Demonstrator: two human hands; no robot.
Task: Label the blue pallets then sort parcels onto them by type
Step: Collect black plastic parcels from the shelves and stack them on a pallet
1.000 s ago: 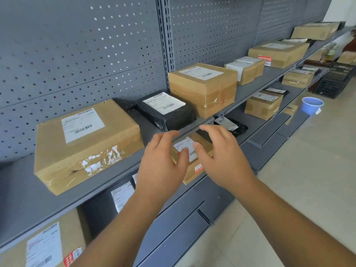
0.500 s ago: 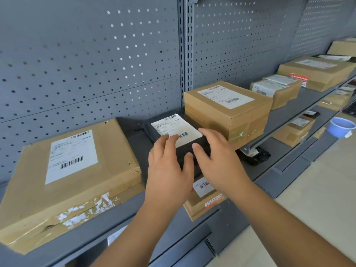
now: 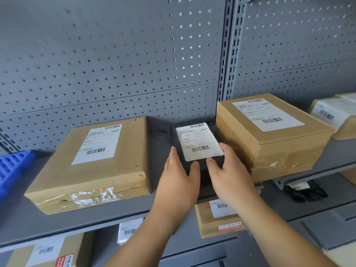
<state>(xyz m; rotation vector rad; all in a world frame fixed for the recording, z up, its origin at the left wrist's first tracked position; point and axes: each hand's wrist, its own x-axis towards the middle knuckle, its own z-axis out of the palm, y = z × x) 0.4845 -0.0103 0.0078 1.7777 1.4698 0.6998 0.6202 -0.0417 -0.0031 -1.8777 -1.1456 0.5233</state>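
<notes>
A black plastic-wrapped parcel with a white label [image 3: 198, 141] sits mid-shelf on the grey metal shelf [image 3: 38, 224], back from its front edge. It is hemmed in between a wide flat cardboard box [image 3: 100, 160] and a taller taped cardboard box [image 3: 269, 132]. The left hand [image 3: 179, 180] and right hand [image 3: 229, 174] flank its near corners, fingers straight against the sides, thumbs at the front. A blue plastic pallet [image 3: 11, 170] shows at the shelf's left end.

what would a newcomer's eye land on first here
The black parcel with its white label draws the eye first, mid-shelf between a flat cardboard box on the left and a taller cardboard box on the right. The left hand and right hand flank its near end, fingers straight. A blue pallet peeks in at the far left edge.
</notes>
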